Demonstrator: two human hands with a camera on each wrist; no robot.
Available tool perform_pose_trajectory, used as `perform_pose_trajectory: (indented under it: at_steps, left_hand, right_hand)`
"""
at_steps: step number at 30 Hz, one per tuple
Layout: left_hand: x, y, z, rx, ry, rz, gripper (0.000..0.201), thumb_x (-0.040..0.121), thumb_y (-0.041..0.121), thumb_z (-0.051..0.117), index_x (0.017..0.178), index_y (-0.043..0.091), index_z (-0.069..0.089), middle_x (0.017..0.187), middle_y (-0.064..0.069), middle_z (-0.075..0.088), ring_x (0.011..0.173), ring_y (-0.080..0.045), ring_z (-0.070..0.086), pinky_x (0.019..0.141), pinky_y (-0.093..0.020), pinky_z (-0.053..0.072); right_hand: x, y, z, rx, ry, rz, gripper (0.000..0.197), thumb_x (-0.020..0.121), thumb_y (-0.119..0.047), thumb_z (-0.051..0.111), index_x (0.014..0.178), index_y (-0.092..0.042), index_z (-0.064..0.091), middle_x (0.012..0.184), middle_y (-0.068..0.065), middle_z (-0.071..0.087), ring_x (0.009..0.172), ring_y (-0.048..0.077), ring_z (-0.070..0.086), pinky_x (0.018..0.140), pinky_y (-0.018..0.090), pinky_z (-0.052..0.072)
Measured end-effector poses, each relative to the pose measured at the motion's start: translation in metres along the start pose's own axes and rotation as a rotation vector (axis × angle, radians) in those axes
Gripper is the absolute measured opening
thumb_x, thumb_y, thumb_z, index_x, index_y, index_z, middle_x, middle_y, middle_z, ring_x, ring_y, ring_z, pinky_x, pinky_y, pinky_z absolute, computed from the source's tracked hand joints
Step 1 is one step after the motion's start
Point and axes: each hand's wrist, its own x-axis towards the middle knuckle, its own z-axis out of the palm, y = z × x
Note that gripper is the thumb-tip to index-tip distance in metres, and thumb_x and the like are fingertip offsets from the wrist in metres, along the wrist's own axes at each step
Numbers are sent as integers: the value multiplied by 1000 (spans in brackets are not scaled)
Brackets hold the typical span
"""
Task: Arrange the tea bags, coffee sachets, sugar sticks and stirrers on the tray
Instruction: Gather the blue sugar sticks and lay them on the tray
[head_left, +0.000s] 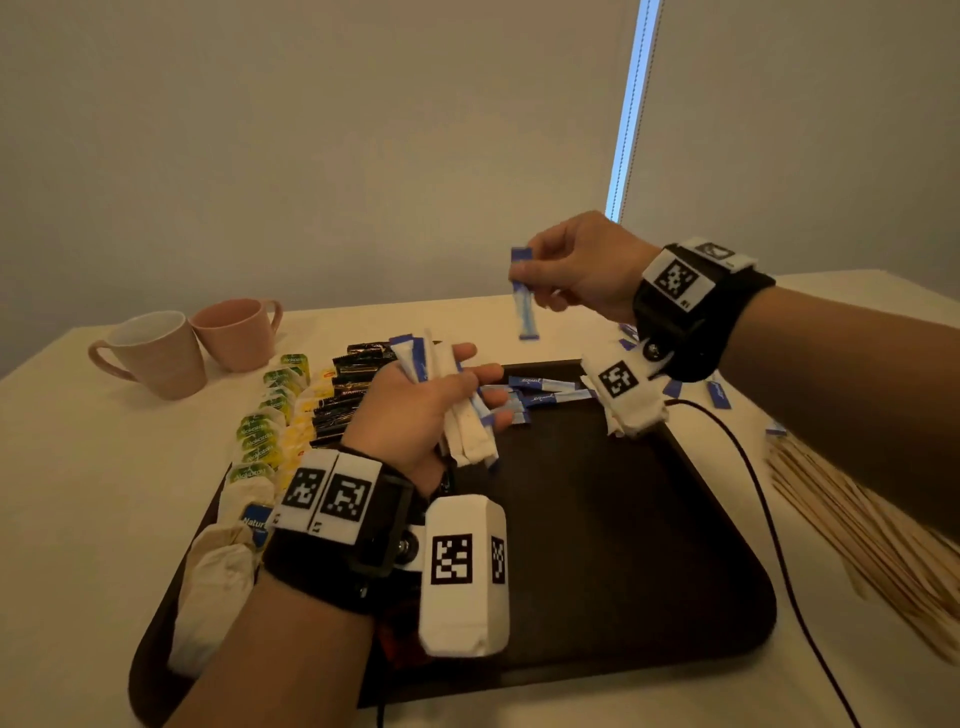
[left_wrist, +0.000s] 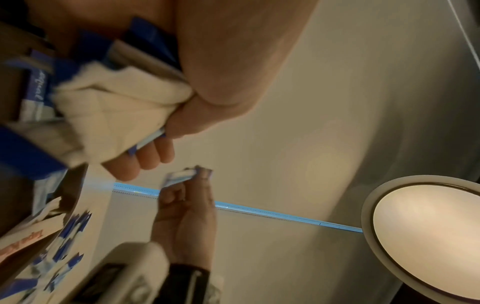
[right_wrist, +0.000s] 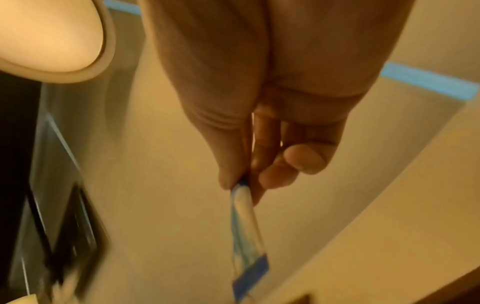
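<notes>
A dark brown tray (head_left: 613, 545) lies on the table before me. My left hand (head_left: 431, 410) grips a bundle of white and blue sugar sticks (head_left: 462, 410) above the tray's far left part; the same bundle (left_wrist: 109, 107) fills the left wrist view. My right hand (head_left: 566, 275) is raised above the tray's far edge and pinches one blue and white sugar stick (head_left: 523, 306), which hangs down (right_wrist: 245, 230). Two more sugar sticks (head_left: 545, 392) lie on the tray's far part. Tea bags (head_left: 260, 431) and black coffee sachets (head_left: 348, 395) lie in rows along its left side.
Two pink cups (head_left: 192, 348) stand at the far left of the table. Wooden stirrers (head_left: 872, 545) lie in a pile right of the tray. Loose sugar sticks (head_left: 719, 395) lie beyond my right wrist. A black cable (head_left: 769, 519) crosses the tray's right side.
</notes>
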Motion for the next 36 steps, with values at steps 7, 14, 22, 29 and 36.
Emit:
perform_pose_trajectory:
  at_steps: [7, 14, 22, 29, 36]
  left_hand:
    - [0, -2, 0, 2, -12, 25, 27, 96, -3, 52, 117, 12, 58, 95, -12, 72, 74, -20, 73, 59, -33, 61]
    - [1, -3, -1, 10, -7, 34, 24, 97, -2, 51, 114, 14, 59, 95, -10, 71, 73, -19, 72, 58, -32, 61]
    - [4, -5, -1, -7, -17, 46, 26, 97, -3, 51, 117, 12, 58, 93, -11, 71, 72, -19, 72, 59, -33, 60]
    - [6, -6, -2, -15, -7, 58, 24, 96, -2, 52, 115, 13, 58, 93, -10, 71, 72, -19, 73, 60, -34, 61]
    - [8, -8, -2, -41, -9, 73, 27, 97, -1, 52, 121, 11, 56, 94, -11, 70, 72, -19, 73, 59, -33, 61]
  right_hand:
    - [-2, 35, 24, -926, -607, 105, 11, 83, -28, 78, 85, -21, 70, 74, -9, 64, 71, 8, 59, 73, 27, 49]
    - [5, 38, 24, -978, -575, 62, 23, 78, -35, 82, 83, -15, 72, 76, -5, 68, 71, 9, 61, 66, 22, 48]
    - [1, 49, 27, -1095, -667, 94, 15, 78, -25, 83, 75, -20, 69, 74, -10, 66, 78, 8, 63, 70, 20, 50]
    - [10, 54, 26, -1091, -601, 107, 22, 75, -22, 85, 69, -19, 64, 73, -6, 65, 77, 11, 61, 76, 27, 53]
    - [10, 53, 20, -1013, -513, 71, 18, 77, -27, 83, 76, -15, 69, 73, -6, 65, 70, 7, 59, 65, 21, 46]
